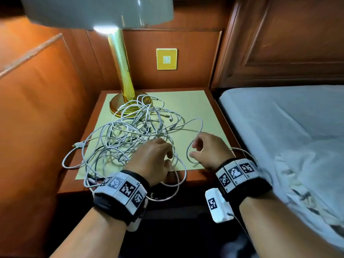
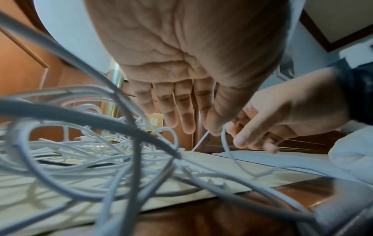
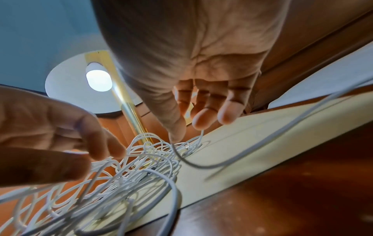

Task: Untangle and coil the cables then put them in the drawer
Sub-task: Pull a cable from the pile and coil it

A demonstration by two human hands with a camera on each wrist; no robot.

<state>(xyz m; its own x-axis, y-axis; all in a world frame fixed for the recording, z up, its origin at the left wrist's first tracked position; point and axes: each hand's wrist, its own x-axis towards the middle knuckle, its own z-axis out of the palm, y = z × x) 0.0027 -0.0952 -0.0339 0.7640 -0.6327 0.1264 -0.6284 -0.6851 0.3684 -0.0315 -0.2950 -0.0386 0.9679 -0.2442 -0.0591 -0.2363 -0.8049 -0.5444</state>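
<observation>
Untangling is judged barely begun. One loose white cable strand (image 1: 194, 144) is pinched by the right hand (image 1: 208, 149); the left hand (image 1: 152, 157), fingers relaxed, rests on the white tangled cable heap (image 1: 130, 131) beyond it. Next, that strand must be drawn free. A brass lamp base (image 1: 128, 105) crowds the heap's far side. No drawer is seen.

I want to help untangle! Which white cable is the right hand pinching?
The loose white cable loop right of the tangled pile of white cables; the right hand pinches only that.
</observation>
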